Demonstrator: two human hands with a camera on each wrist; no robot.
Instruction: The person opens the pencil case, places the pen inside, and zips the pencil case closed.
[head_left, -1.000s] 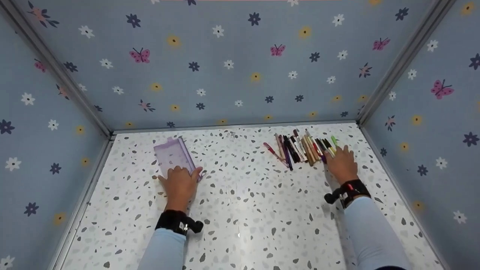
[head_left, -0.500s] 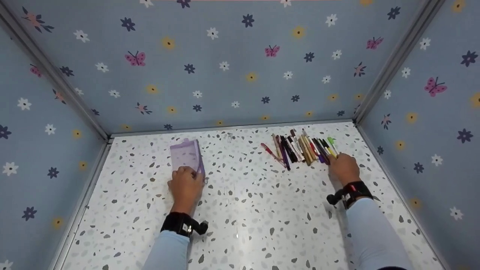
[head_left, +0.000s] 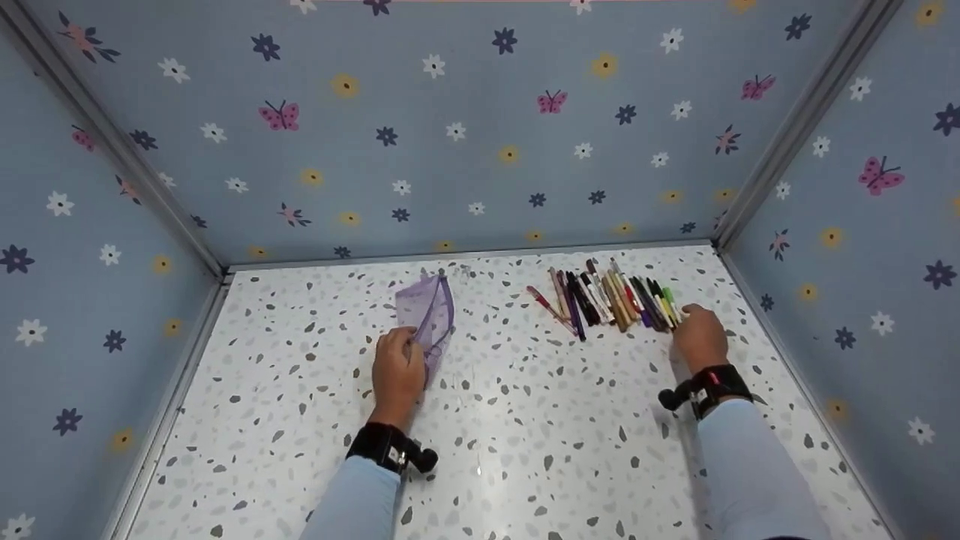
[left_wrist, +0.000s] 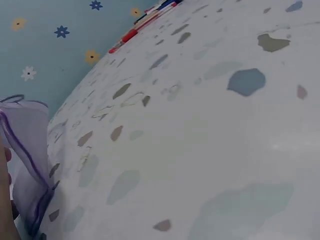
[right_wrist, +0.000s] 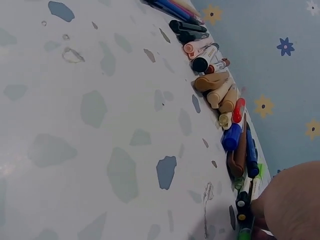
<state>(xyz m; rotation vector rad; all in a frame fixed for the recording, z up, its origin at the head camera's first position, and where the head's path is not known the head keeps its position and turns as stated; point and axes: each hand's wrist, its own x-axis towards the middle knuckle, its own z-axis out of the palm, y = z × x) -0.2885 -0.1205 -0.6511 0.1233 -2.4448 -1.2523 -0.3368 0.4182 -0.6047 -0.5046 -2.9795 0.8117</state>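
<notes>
My left hand grips a translucent purple mesh pouch, with the fingers at its near left side. The pouch stands partly raised and folded along its dark purple edge. In the left wrist view, the pouch and a bit of my fingers show at the left edge. My right hand is at the near right end of a row of pens and markers. Its thumb and fingertips hold the near end of a green-capped pen; in the right wrist view, my thumb base hides part of this hold.
A red pen lies slanted at the row's left end. White speckled tabletop stretches between the hands. Flowered blue panels stand at the back, left and right.
My left hand has moved right with the pouch, whose far end has lifted and folded. My right hand has drawn back from over the rightmost pens, and the green-capped pen has slid slightly nearer.
</notes>
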